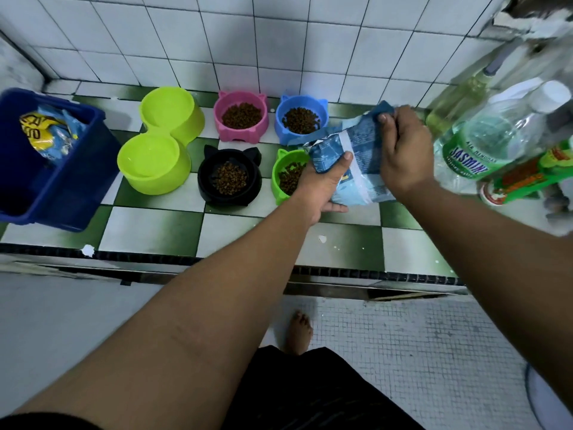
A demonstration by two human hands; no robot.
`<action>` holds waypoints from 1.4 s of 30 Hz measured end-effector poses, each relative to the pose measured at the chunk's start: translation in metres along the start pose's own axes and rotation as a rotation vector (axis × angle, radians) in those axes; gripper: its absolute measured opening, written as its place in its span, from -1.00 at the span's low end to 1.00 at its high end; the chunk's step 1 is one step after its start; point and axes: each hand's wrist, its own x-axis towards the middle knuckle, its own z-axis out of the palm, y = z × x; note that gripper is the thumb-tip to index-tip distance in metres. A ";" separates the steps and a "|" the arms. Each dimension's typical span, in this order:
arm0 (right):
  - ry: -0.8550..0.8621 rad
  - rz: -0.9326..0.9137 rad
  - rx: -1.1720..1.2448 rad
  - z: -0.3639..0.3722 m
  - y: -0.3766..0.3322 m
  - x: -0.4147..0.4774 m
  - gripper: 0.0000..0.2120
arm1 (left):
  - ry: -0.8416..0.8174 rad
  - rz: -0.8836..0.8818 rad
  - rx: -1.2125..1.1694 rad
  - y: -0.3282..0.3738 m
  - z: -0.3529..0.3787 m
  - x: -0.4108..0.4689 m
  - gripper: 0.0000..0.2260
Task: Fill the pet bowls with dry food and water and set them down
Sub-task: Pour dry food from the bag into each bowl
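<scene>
The crinkled blue plastic bag of dry food (pixel 356 156) is off the counter, held in both hands and tilted, its lower left end just above the small lime-green cat-eared bowl (pixel 277 178). The left hand (pixel 322 187) grips that lower end, thumb across the front and fingers curled beneath. The right hand (pixel 403 150) pinches the raised, folded upper end.

There are four small cat-eared plastic bowls, each holding brown kibble: the lime-green one, a black one (pixel 206 178) just left of it, and behind them a pink one (pixel 238 135) and a blue one (pixel 291 138). One lime-green double bowl (pixel 161 181) with two round wells stands to their left; whether there is water in it I cannot tell. Farther left is one dark blue plastic bin (pixel 62 197) containing crumpled yellow and blue packets (pixel 46 131).

On the right, blurred and close to the camera, stand a clear bottle with a green label (pixel 474 150) and a pump bottle of yellowish liquid (pixel 455 100).

Everything rests on a counter of green-and-white chequered tiles (pixel 186 231), backed by a white-tiled wall (pixel 279 41). Below is a floor of small white mosaic tiles (pixel 418 352), with one bare foot (pixel 299 332) on it.
</scene>
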 end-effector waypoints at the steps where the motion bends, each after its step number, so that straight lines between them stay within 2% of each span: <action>1: 0.022 0.024 0.009 0.000 0.002 -0.003 -0.68 | -0.001 0.013 0.022 0.002 -0.002 -0.002 -0.48; 5: 0.089 0.112 0.059 0.001 0.000 -0.014 -0.77 | 0.011 0.053 0.135 0.010 -0.007 -0.008 -0.53; 9: 0.197 0.236 0.160 0.007 0.004 -0.029 -0.69 | 0.027 0.109 0.221 0.011 -0.008 -0.013 -0.58; 13: 0.311 0.299 0.237 0.014 0.007 -0.039 -0.78 | 0.104 0.267 0.341 0.009 -0.009 -0.014 -0.65; 15: 0.327 0.306 0.263 0.015 0.008 -0.042 -0.81 | 0.178 0.387 0.429 0.010 -0.011 -0.013 -0.62; 18: 0.324 0.318 0.282 0.017 0.006 -0.040 -0.80 | 0.248 0.473 0.529 0.015 -0.012 -0.014 -0.59; 25: 0.341 0.285 0.305 0.011 -0.010 -0.030 -0.80 | 0.220 0.573 0.453 0.035 -0.012 -0.021 -0.80; 32: 0.378 0.270 0.314 0.009 -0.016 -0.031 -0.83 | 0.197 0.599 0.461 0.047 -0.009 -0.024 -0.71; 37: 0.362 0.214 0.361 0.012 -0.035 -0.021 -0.80 | 0.202 0.597 0.252 0.057 -0.021 -0.028 -0.74; 42: 0.241 0.152 0.440 0.034 -0.076 -0.009 -0.77 | 0.211 0.555 0.018 0.081 -0.061 -0.045 -0.68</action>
